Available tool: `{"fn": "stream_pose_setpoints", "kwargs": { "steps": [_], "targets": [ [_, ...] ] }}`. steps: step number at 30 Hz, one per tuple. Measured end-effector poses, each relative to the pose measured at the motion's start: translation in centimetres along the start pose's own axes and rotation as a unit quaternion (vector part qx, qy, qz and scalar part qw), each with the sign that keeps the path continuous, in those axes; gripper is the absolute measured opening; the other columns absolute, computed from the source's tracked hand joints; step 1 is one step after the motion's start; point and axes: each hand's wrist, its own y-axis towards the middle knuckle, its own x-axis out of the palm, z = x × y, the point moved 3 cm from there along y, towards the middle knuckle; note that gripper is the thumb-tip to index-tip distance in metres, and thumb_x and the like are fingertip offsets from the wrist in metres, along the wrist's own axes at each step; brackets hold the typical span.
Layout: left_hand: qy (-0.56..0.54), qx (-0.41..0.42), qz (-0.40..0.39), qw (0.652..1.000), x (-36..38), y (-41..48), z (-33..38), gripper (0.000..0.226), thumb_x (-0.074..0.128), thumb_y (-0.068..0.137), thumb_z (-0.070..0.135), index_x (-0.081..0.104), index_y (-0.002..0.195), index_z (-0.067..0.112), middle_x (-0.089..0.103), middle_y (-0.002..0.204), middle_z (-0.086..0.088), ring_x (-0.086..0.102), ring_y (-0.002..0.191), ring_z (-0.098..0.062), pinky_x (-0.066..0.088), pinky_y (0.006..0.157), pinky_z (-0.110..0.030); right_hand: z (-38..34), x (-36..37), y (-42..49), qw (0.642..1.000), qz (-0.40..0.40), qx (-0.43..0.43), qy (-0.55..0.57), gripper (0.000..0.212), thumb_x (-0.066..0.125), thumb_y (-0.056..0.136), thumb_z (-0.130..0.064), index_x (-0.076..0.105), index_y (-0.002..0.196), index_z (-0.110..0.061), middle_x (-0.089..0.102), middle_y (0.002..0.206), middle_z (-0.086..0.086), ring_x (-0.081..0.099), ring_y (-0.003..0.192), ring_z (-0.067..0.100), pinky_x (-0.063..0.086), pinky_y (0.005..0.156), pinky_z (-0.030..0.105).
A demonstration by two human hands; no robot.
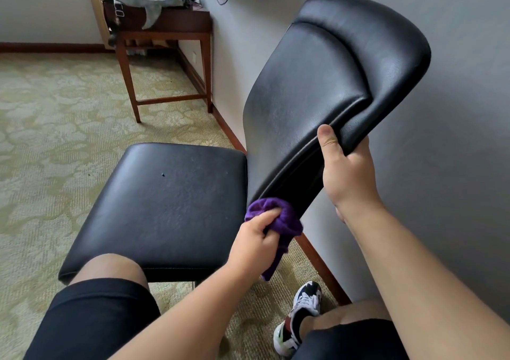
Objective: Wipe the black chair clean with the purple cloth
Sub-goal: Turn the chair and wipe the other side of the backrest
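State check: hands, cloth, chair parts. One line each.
left hand: grips purple cloth.
purple cloth: bunched, against lower edge of chair back, tail hanging.
right hand: grips chair back's side edge.
chair seat: uncovered, left knee at front edge.

You will find no text, label, brand or number to read here: the black chair [171, 202] bears none, and the patterned shoe [305, 305] (its markings too small) yields no legible word.

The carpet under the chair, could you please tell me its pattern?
Pale olive-green carpet with a lighter leafy, blotchy motif; the head view shows it best.
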Motion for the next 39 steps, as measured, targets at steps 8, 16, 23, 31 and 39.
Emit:
{"fn": "stream_pose_setpoints", "kwargs": {
  "steps": [8, 16, 23, 31, 39],
  "targets": [
    [0.139, -0.19, -0.079, 0.969, 0.9, -0.6, -8.2, 0.054, 0.047, 0.079, 0.018, 0.067, 0.124, 0.041, 0.072, 0.112, 0.005, 0.068, 0.096, -0.017, 0.057, 0.085, -0.034, -0.1, 0.0, 0.2, 1.0, 0.003, -0.006, -0.012, 0.022, 0.064, 0.088, -0.056, 0.055, 0.107, -0.048, 0.068, 0.11, -0.025, 0.06, 0.103, -0.016, 0.042, 0.087, 0.005],
    [0.04, -0.104, 0.008, 0.994, 1.4, -0.9, -5.3, 0.032, 0.048, 0.077, 0.023, 0.064, 0.097, 0.044, 0.066, 0.083, 0.015, 0.063, 0.078, -0.006, 0.052, 0.069, -0.019, 0.0, 0.2, 0.3, 1.0, 0.017, -0.015, -0.003, 0.028, 0.064, 0.09, -0.052, 0.054, 0.114, -0.041, 0.067, 0.109, -0.025, 0.059, 0.101, -0.018, 0.041, 0.085, 0.001],
    [0.0, -0.025, 0.028, 0.999, 1.2, -0.1, -2.1, 0.036, 0.05, 0.082, 0.026, 0.068, 0.095, 0.055, 0.07, 0.092, 0.023, 0.066, 0.091, -0.003, 0.055, 0.08, -0.026, 0.1, 0.1, 0.3, 1.0, 0.015, -0.014, 0.0, 0.033, 0.064, 0.09, -0.053, 0.054, 0.118, -0.039, 0.066, 0.109, -0.024, 0.059, 0.1, -0.02, 0.041, 0.082, 0.0],
    [0.087, -0.222, -0.057, 0.97, 1.7, -0.9, -6.2, 0.038, 0.048, 0.083, 0.01, 0.074, 0.106, 0.025, 0.074, 0.098, -0.007, 0.07, 0.088, -0.026, 0.06, 0.078, -0.035, 0.2, 0.1, 0.4, 1.0, 0.016, -0.017, 0.001, 0.037, 0.064, 0.089, -0.055, 0.055, 0.121, -0.038, 0.067, 0.109, -0.024, 0.06, 0.102, -0.017, 0.041, 0.083, 0.0],
    [0.042, -0.126, -0.016, 0.991, -0.3, 0.3, 3.7, 0.025, 0.048, 0.078, 0.018, 0.071, 0.072, 0.029, 0.068, 0.06, 0.001, 0.064, 0.056, -0.018, 0.055, 0.054, -0.035, 0.4, 0.3, 0.6, 1.0, 0.02, -0.011, 0.003, 0.041, 0.063, 0.09, -0.054, 0.055, 0.125, -0.033, 0.067, 0.111, -0.023, 0.06, 0.102, -0.016, 0.042, 0.083, 0.001]
  ]
}}
